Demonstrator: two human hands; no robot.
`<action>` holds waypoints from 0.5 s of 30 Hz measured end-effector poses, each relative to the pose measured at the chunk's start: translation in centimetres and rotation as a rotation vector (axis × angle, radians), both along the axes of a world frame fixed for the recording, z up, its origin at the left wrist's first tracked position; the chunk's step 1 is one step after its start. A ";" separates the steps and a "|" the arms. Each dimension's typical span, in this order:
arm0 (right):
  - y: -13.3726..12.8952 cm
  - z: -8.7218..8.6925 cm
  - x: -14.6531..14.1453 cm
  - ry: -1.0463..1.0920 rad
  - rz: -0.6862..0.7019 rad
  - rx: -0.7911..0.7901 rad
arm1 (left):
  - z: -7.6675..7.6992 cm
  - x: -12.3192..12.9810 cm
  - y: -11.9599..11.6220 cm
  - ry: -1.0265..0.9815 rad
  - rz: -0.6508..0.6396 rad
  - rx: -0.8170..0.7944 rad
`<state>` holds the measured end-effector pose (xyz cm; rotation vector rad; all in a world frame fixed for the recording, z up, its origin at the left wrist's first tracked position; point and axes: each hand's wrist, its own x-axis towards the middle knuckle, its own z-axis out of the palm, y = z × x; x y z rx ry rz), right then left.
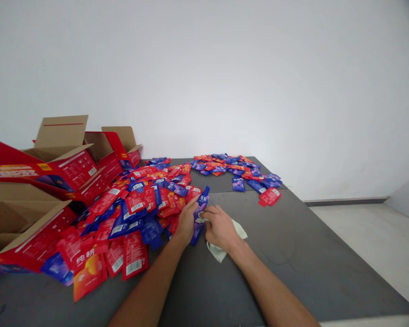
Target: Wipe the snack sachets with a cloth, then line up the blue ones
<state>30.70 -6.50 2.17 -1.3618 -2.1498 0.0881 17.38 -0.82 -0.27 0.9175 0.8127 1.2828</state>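
In the middle of the head view, my left hand (187,220) is closed on the edge of a blue pouch (203,199), which stands tilted upward. Right beside it, my right hand (219,225) grips a pale cloth (240,230), its fingers against the face of the pouch. Part of the cloth hangs below and to the right of that hand. A large pile of red and blue pouches (135,201) spreads on the dark table (276,254) to the left of both hands.
Open red cardboard boxes (88,172) stand along the left side. A second pile of pouches (225,164) lies at the table's far end, with a red pouch (270,196) at its right. A white wall rises behind; pale floor shows at the right.
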 end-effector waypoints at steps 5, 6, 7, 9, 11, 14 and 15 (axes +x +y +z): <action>0.6 -0.4 2.6 -0.183 -0.363 -0.137 | 0.9 -0.8 -0.1 0.530 0.145 0.333; 0.6 -0.5 3.0 -0.220 -0.435 -0.162 | 1.0 -1.0 -0.1 0.677 0.204 0.415; 0.6 -0.5 3.3 -0.253 -0.492 -0.174 | 0.9 -1.2 -0.1 0.831 0.264 0.484; 0.5 -0.5 3.3 -0.295 -0.548 -0.157 | 0.7 -1.5 -0.1 1.141 0.368 0.556; 0.3 -0.4 2.6 -0.298 -0.526 -0.106 | 0.5 -1.8 -0.2 1.404 0.443 0.530; 0.1 -0.2 1.1 -0.268 -0.401 -0.058 | 0.3 -1.8 -0.5 1.639 0.479 0.475; 0.1 -0.1 0.7 -0.257 -0.353 -0.052 | 0.3 -1.7 -0.6 1.676 0.466 0.481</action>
